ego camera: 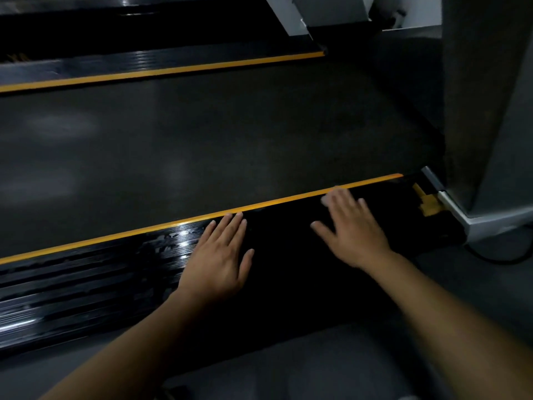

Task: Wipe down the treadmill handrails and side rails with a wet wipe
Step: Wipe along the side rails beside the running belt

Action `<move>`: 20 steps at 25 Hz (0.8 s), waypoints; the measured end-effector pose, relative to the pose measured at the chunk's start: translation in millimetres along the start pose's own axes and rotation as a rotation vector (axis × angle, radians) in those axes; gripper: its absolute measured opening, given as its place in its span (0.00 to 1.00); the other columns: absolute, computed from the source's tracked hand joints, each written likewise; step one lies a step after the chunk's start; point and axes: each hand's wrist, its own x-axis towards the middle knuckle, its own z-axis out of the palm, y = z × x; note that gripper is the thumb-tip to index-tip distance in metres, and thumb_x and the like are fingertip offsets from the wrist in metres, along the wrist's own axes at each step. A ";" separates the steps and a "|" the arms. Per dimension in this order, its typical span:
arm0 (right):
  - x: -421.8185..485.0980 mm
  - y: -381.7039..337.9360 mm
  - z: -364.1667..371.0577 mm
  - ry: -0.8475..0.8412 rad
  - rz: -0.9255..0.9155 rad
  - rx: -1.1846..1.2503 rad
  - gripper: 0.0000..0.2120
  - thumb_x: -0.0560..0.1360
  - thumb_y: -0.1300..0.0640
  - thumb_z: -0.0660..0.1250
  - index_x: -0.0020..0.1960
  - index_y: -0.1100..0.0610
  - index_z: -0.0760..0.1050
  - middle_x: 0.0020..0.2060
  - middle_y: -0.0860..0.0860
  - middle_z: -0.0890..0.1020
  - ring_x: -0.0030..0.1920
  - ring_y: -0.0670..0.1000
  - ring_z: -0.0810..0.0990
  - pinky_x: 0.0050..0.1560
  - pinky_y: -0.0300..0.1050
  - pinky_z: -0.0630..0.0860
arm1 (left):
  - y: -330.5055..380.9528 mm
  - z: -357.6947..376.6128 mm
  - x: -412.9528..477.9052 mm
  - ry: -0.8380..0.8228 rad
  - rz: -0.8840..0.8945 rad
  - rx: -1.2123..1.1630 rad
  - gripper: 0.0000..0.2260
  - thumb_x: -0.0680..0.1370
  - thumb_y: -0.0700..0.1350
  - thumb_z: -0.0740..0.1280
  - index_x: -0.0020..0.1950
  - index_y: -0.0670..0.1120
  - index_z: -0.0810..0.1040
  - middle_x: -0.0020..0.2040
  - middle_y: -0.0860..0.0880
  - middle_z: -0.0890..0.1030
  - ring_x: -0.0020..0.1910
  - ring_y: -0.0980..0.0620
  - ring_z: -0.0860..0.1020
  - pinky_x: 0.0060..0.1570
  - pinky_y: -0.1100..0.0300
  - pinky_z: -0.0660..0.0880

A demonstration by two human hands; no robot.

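On the near side rail (pixel 86 278) both yr hands lie flat, fingers straight, apart: left hand (pixel 219 261) mid-rail, right hand (pixel 354 229) nearer the grey post (pixel 476 125). Rail runs L-R along the yellow stripe (pixel 144 229); its long stretch lies to yr left. Wipe: maybe the pale blur (pixel 327 200) under R fingertips, can't tell.

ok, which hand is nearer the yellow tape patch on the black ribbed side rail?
Right. The right hand is spread over the side rail just left of the tape patch; the left hand rests farther left.
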 end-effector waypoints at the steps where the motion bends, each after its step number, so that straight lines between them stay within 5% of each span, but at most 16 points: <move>1: 3.0 21.5 -6.2 -0.008 0.097 0.040 0.51 0.71 0.25 0.32 0.84 0.55 0.43 0.84 0.51 0.41 0.83 0.50 0.38 0.82 0.55 0.40 | 0.1 0.5 -0.1 0.006 -0.002 -0.001 0.31 0.85 0.62 0.47 0.84 0.45 0.54 0.84 0.48 0.51 0.83 0.53 0.44 0.82 0.52 0.43; 5: 13.7 26.1 -10.2 -0.012 0.263 0.101 0.54 0.68 0.23 0.31 0.84 0.56 0.43 0.84 0.54 0.42 0.83 0.53 0.39 0.82 0.56 0.41 | 0.6 -0.3 -0.1 -0.011 -0.001 0.008 0.32 0.85 0.61 0.46 0.84 0.45 0.54 0.84 0.48 0.51 0.83 0.52 0.44 0.82 0.52 0.42; 9: -1.2 -74.3 17.9 0.050 -0.067 0.009 0.56 0.67 0.23 0.22 0.84 0.56 0.44 0.83 0.54 0.41 0.82 0.53 0.36 0.82 0.54 0.39 | -0.7 1.4 0.1 0.005 0.012 0.001 0.31 0.85 0.60 0.47 0.83 0.43 0.59 0.83 0.45 0.55 0.83 0.49 0.48 0.82 0.49 0.46; 12: -14.3 -102.4 24.3 -0.015 -0.206 -0.075 0.51 0.70 0.25 0.25 0.84 0.55 0.38 0.83 0.51 0.37 0.81 0.50 0.33 0.81 0.54 0.37 | 1.1 3.6 -1.4 0.039 0.013 0.003 0.31 0.85 0.60 0.49 0.81 0.42 0.63 0.82 0.44 0.60 0.83 0.48 0.53 0.81 0.49 0.48; 15: -7.6 -47.6 13.8 0.096 -0.016 -0.024 0.56 0.67 0.23 0.21 0.84 0.53 0.47 0.84 0.50 0.46 0.83 0.50 0.40 0.81 0.55 0.40 | 1.0 1.4 -0.8 0.030 0.007 -0.034 0.30 0.85 0.60 0.46 0.83 0.44 0.59 0.84 0.47 0.55 0.83 0.51 0.47 0.82 0.51 0.45; 18: -0.1 -15.4 2.3 -0.006 0.223 0.088 0.55 0.68 0.22 0.27 0.84 0.56 0.41 0.84 0.52 0.42 0.83 0.51 0.39 0.82 0.54 0.39 | -0.3 1.2 -1.3 0.032 0.011 -0.040 0.31 0.85 0.61 0.44 0.84 0.45 0.55 0.84 0.48 0.52 0.83 0.53 0.44 0.82 0.50 0.44; 20: 0.4 -51.1 7.6 0.008 0.193 0.094 0.54 0.70 0.22 0.28 0.84 0.57 0.40 0.83 0.53 0.40 0.82 0.52 0.37 0.82 0.54 0.38 | -0.3 2.1 -1.6 0.025 0.008 -0.040 0.31 0.85 0.60 0.44 0.83 0.44 0.56 0.84 0.47 0.53 0.83 0.52 0.45 0.82 0.50 0.45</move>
